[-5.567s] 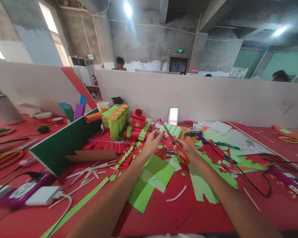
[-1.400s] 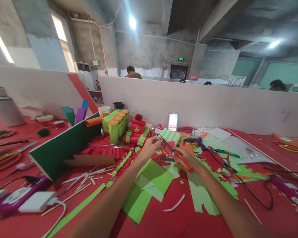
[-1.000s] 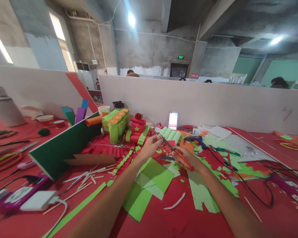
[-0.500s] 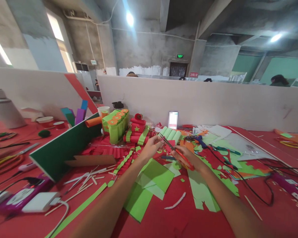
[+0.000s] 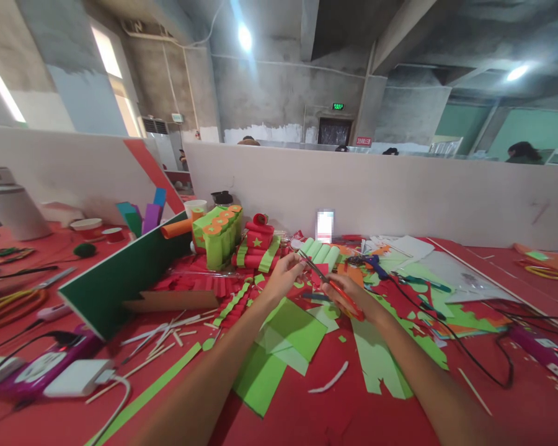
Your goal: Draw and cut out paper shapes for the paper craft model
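My right hand [image 5: 348,294] grips red-handled scissors [image 5: 330,285], their blades pointing up and left toward my left hand. My left hand [image 5: 283,272] pinches a small paper piece at the blade tips; the piece is too small to name. Both hands hover above the red table [image 5: 307,409], over green paper sheets [image 5: 288,328] and paper scraps.
Green and red paper rolls [image 5: 235,238] stand behind my hands. A green board [image 5: 121,272] leans at left, with wooden sticks [image 5: 167,328] and a white charger [image 5: 72,378] near it. Black cables [image 5: 469,347] and cut paper lie at right. A white partition [image 5: 400,192] backs the table.
The scissors have lowered slightly and their tips have come closer to my left fingers. The hands otherwise stay in place while the view shifts a little.
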`<state>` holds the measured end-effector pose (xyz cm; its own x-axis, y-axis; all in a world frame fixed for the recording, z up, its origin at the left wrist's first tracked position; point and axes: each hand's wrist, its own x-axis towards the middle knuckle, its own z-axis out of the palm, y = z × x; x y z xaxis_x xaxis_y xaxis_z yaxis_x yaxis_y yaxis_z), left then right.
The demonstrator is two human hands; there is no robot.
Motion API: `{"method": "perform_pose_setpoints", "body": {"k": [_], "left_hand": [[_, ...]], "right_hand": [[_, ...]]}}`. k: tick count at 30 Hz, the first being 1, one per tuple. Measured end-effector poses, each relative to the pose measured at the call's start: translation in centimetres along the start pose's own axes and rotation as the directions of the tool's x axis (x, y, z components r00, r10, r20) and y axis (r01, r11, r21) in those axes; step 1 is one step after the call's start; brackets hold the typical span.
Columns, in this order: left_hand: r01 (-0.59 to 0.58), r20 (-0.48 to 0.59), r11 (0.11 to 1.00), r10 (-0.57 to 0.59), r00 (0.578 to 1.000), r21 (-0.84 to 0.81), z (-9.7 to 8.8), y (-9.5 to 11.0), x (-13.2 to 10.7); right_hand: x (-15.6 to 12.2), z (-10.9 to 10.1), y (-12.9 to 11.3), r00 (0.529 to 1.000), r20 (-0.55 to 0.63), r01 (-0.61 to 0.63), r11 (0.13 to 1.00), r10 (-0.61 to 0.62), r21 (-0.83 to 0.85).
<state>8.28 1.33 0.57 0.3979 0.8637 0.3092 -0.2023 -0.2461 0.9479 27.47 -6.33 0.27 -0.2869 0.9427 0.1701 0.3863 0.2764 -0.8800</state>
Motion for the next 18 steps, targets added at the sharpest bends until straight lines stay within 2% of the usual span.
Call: {"method": "perform_pose_setpoints", "body": {"k": [6,18], "left_hand": [[-0.022,-0.009,1.000,0.022,1.000,-0.001,0.09,-0.18,0.10],[-0.046,-0.003,0.993,0.046,0.999,0.105,-0.17,0.06,0.09]], "right_hand": [[0.00,0.07,-0.11,1.000,0.007,-0.016,0.999,0.016,0.030],[-0.04,-0.09,-0.42,0.998,0.026,-0.055,0.998,0.055,0.024]]}}
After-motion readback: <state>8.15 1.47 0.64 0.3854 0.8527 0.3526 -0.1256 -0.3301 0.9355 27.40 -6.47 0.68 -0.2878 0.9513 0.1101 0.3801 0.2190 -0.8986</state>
